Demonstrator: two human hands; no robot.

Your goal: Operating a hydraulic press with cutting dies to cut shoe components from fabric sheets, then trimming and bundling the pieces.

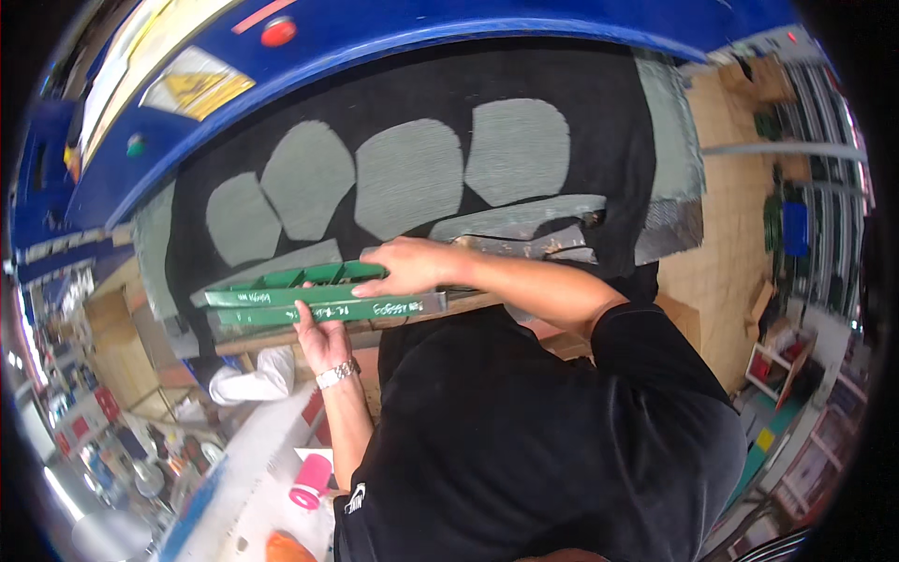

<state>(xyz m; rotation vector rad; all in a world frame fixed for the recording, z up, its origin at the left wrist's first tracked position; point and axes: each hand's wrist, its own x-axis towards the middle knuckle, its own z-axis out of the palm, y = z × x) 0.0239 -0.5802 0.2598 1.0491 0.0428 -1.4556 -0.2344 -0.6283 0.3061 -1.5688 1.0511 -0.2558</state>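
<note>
Both my hands grip a long green metal cutting die (253, 298), with cross braces inside and white handwriting along its side. It is at the near edge of a black sheet of material (412, 89). My right hand (412, 265) closes over the die's right part from above. Below, my left hand (323, 342) grips its near side, thumb up against the wall; some of its fingers are hidden. Four large rounded openings in the sheet show the grey-green board (412, 173) underneath. Along the near edge are long narrow cut-outs (515, 217).
A blue machine beam (524, 33) with a red button (278, 32) and a green button (137, 144) arches over the far side. White cloth (253, 377) and a pink roll (311, 481) are at the lower left. A grey bar (787, 150) and shelving (782, 375) stand right.
</note>
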